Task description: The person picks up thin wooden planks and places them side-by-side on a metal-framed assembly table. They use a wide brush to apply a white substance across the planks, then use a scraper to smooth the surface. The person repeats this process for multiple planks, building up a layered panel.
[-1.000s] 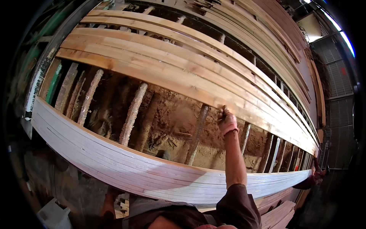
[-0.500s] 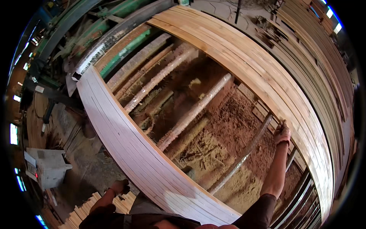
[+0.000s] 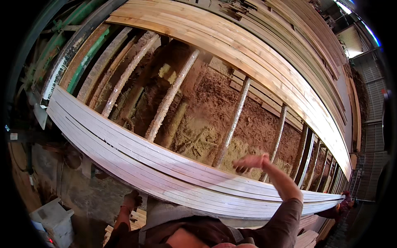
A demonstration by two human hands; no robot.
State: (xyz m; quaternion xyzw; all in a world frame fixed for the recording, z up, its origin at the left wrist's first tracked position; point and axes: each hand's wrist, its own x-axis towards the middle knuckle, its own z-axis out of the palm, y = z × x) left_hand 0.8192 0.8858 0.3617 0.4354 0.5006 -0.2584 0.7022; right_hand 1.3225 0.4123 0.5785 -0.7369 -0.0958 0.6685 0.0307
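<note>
My right hand (image 3: 250, 163) is held over the far edge of the near row of pale, whitish boards (image 3: 165, 173), empty. Its fingers are loosely bent and point left. Beyond it a row of yellowish wooden boards (image 3: 231, 45) lies side by side along the far side of the rack. Both rows rest across metal bars (image 3: 233, 122) with a gap between them. Low at my left, my left hand (image 3: 132, 201) hangs beside the near edge of the whitish boards. Its fingers are dark and blurred, and nothing shows in it.
Sawdust and bark (image 3: 206, 93) cover the ground under the bars. Long timber stacks (image 3: 297, 45) lie beyond the rack. Green metal machinery (image 3: 76, 25) stands at the far left, a grey box (image 3: 53, 219) at the near left. Another person (image 3: 344, 204) is at the right end.
My right hand has left the edge of the far yellowish boards and come back toward the near whitish row. The view has turned right, so more of the rack's right end shows.
</note>
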